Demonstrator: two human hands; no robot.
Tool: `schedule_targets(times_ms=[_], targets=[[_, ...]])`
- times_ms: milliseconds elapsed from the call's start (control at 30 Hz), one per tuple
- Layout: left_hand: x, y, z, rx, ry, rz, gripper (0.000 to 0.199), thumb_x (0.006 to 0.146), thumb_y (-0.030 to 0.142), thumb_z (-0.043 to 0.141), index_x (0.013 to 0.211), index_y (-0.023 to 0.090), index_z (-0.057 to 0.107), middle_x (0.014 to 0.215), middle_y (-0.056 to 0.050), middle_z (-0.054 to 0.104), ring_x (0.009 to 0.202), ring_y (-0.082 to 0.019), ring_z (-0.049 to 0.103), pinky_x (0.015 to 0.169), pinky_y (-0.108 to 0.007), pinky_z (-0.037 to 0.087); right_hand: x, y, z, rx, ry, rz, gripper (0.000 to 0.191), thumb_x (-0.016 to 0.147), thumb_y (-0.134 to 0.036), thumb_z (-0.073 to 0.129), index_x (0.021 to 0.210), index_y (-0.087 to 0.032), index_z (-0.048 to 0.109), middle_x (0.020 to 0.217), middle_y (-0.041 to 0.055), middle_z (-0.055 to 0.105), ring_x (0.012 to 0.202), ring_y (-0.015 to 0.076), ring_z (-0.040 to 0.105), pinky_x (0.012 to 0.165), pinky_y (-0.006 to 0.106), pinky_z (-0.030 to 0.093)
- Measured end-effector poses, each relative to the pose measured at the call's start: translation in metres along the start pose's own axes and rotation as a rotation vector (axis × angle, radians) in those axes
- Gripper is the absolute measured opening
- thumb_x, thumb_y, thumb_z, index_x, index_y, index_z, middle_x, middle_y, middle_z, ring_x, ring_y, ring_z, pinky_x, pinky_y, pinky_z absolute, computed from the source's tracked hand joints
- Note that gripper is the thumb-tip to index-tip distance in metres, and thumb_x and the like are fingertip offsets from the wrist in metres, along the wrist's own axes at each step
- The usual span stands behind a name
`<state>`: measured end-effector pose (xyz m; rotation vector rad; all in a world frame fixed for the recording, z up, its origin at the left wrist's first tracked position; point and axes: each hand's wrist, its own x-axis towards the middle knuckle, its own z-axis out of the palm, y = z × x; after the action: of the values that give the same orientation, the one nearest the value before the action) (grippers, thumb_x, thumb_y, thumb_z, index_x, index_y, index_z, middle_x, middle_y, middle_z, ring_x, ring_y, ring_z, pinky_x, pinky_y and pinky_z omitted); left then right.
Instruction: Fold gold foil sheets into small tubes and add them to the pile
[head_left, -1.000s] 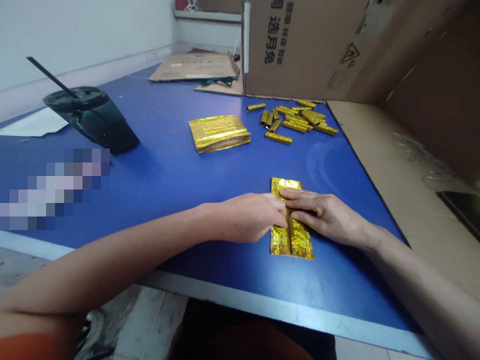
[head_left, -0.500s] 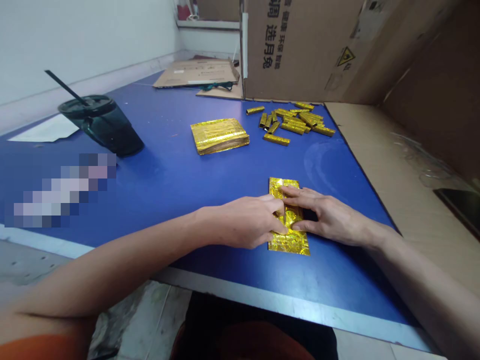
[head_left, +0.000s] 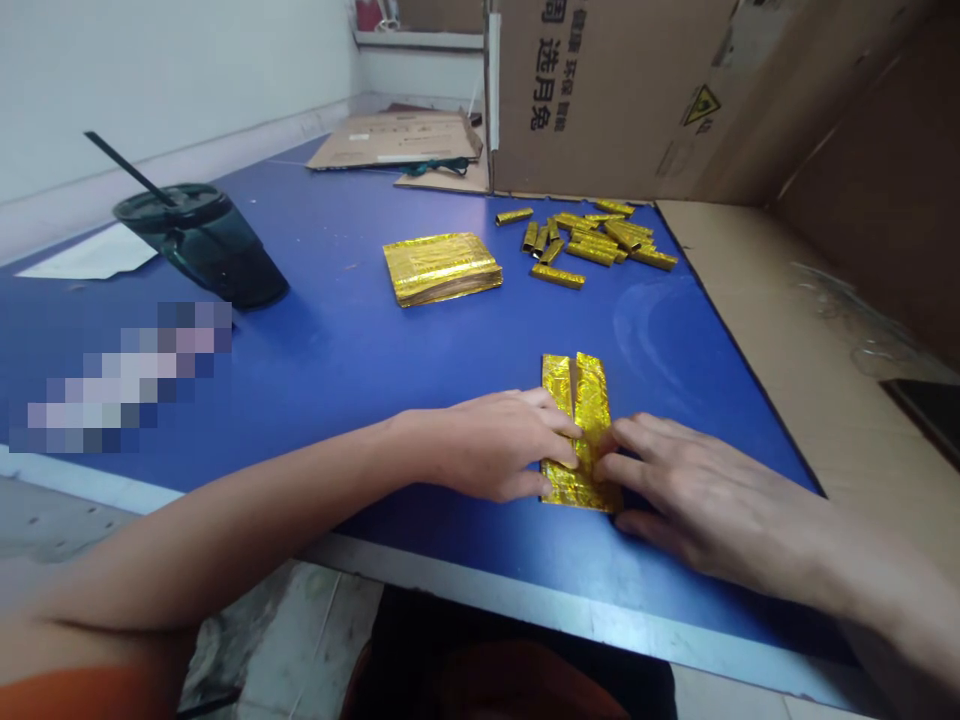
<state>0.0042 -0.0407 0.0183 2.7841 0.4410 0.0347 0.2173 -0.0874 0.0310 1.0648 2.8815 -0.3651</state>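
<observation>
A gold foil paper sheet [head_left: 592, 395] lies on the blue table in front of me, its two long sides folded inward so that a narrow gap shows at the far end. My left hand [head_left: 502, 445] rests on its left part, with fingers stretched out over the foil towards the middle. At the right edge is my right hand [head_left: 694, 500]: the fingertips touch the right flap and the thumb is apart from them, near the close corner. Both hands are open and partly cover the sheet.
Beyond the hands lies a stack of gold foil sheets [head_left: 442, 265]. Several small gold foil rolls [head_left: 592, 248] are heaped near a large cardboard box [head_left: 600, 110]. A dark cup with a straw [head_left: 217, 245] stands left, by white paper [head_left: 90, 253]. Flat cardboard [head_left: 390, 140] lies behind.
My right hand has slid from the sheet's middle towards its right edge and nearer to me. My left fingers have spread flatter on the foil, and the gap between the flaps shows more.
</observation>
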Motion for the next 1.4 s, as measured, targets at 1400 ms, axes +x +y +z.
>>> schedule_targets(times_ms=[1400], targets=[[0.016, -0.004, 0.018, -0.316, 0.321, -0.45, 0.011, 0.071, 0.012, 0.055, 0.066, 0.015, 0.046, 0.083, -0.003, 0.05, 0.08, -0.014, 0.049, 0.075, -0.028, 0.041, 0.023, 0.03, 0.013, 0.83, 0.111, 0.544, 0.003, 0.073, -0.018, 0.05, 0.073, -0.017, 0.052, 0.05, -0.0036, 0.054, 0.041, 0.0084, 0.054, 0.038, 0.017, 0.04]])
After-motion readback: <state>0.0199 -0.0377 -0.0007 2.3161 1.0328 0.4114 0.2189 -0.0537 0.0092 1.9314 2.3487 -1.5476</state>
